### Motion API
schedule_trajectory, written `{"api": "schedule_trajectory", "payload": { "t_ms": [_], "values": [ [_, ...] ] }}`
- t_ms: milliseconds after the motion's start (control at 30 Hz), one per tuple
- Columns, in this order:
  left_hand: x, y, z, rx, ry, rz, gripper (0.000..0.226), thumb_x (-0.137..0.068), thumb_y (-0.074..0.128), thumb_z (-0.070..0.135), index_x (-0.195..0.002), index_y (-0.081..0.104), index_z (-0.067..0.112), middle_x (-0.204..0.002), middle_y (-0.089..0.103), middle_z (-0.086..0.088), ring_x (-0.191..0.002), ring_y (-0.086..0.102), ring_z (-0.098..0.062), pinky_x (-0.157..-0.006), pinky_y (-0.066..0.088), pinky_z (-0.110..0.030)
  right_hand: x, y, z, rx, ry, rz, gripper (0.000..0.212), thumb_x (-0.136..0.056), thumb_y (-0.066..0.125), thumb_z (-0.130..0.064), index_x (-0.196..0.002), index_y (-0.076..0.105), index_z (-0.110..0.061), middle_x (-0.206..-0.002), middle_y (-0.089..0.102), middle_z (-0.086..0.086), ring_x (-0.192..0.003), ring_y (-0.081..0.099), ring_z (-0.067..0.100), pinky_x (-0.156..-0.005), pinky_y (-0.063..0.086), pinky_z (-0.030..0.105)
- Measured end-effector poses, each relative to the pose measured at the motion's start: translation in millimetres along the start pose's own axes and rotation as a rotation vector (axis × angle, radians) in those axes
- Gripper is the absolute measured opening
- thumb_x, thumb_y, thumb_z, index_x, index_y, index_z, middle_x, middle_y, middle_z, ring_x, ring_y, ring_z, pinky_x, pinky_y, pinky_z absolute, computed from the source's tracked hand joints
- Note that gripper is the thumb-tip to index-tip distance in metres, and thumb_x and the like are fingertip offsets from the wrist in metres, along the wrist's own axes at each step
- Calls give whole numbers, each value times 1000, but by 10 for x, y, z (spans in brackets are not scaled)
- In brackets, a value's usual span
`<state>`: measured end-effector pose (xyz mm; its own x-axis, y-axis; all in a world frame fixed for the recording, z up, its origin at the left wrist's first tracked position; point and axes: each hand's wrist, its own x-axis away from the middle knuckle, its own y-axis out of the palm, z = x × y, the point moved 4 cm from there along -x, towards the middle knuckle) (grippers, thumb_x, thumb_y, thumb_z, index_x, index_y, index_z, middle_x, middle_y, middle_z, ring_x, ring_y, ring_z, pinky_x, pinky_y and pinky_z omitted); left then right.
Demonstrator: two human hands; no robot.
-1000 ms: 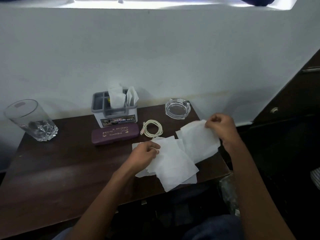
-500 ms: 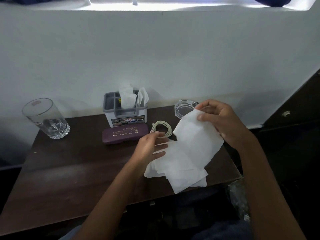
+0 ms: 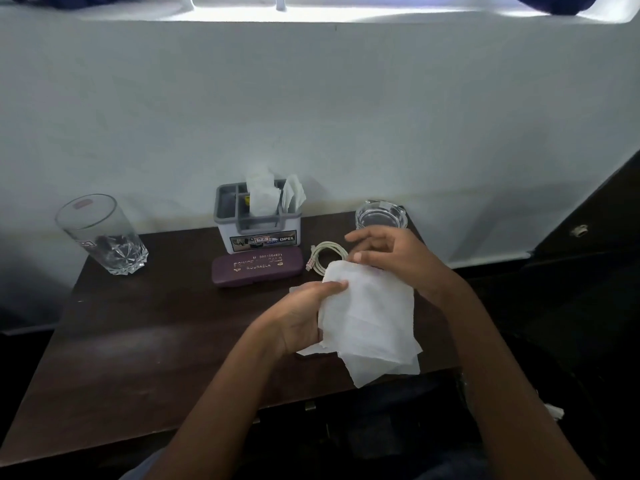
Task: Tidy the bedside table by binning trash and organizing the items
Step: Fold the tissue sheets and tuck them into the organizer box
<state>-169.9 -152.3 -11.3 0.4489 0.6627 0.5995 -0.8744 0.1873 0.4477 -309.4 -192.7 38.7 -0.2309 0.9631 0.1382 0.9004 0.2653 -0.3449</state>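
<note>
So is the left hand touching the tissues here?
Touching. The head view shows the left hand gripping the left edge of the tissues, its thumb lying across the top sheet with no gap.

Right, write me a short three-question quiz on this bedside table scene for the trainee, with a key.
1. True or false: the drinking glass stands at the table's far left.
2. Which item lies directly in front of the grey organizer? A) ashtray B) purple case C) coiled cable
3. Fill in: both hands are gathering white ____.

Key:
1. True.
2. B, the purple case; the coiled cable lies to its right, and the ashtray sits at the far right.
3. Tissues, pinched between the left hand and the right hand.
</note>
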Motion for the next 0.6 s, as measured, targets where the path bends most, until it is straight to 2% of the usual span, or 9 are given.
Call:
{"api": "schedule_trajectory", "payload": {
  "t_ms": [67,133,233,267,333,400,500,600],
  "values": [
    [-7,-24,22,34,26,25,29,-94,51,15,-118,57,0,-100,69,-14,-87,66,-26,-83,52,-40,8,-93,42,-12,41,46,22,-85,64,-15,-106,64,-19,-92,72,5,-85,65,12,-75,50,24],
    [-14,-47,44,46,52,42,30,-93,50,13,-119,56,-2,-100,68,-15,-86,66,-26,-77,55,-39,28,-162,98,9,91,18,23,-83,67,-16,-105,64,-22,-86,70,2,-76,62,10,-63,48,19],
    [-27,-91,69,40,80,93,33,-92,53,13,-121,55,-2,-99,68,-14,-81,67,-25,-64,59,-36,59,-188,196,51,183,-83,38,-76,73,-8,-111,61,-18,-79,64,5,-71,61,15,-63,52,27],
    [-26,-95,74,47,86,101,34,-91,54,13,-122,55,-2,-101,68,-15,-83,66,-26,-67,58,-38,65,-186,207,56,193,-93,42,-75,73,-3,-113,60,-16,-76,61,7,-70,61,17,-64,53,29],
    [-32,-103,78,77,96,101,34,-91,53,11,-123,54,-1,-109,66,-17,-89,65,-28,-75,55,-41,65,-199,201,34,184,-71,46,-73,71,6,-114,59,-13,-70,53,9,-63,58,16,-54,51,21],
    [-31,-103,80,123,101,95,30,-92,52,12,-120,56,0,-107,68,-16,-88,66,-27,-76,55,-40,58,-227,192,-4,174,-43,48,-72,68,12,-114,58,-10,-67,54,7,-57,58,12,-49,48,17],
    [-24,-98,90,195,101,86,25,-95,49,20,-110,61,5,-98,72,-10,-84,69,-22,-68,58,-35,48,-286,217,-63,169,-14,48,-72,68,13,-113,59,-9,-69,61,6,-58,63,9,-54,50,19],
    [-28,-110,95,245,106,107,31,-96,46,24,-118,59,5,-107,69,-12,-88,68,-24,-62,59,-33,46,-315,259,-88,165,-15,47,-71,69,12,-109,61,-14,-70,67,5,-63,65,13,-62,50,27]
  ]
}}
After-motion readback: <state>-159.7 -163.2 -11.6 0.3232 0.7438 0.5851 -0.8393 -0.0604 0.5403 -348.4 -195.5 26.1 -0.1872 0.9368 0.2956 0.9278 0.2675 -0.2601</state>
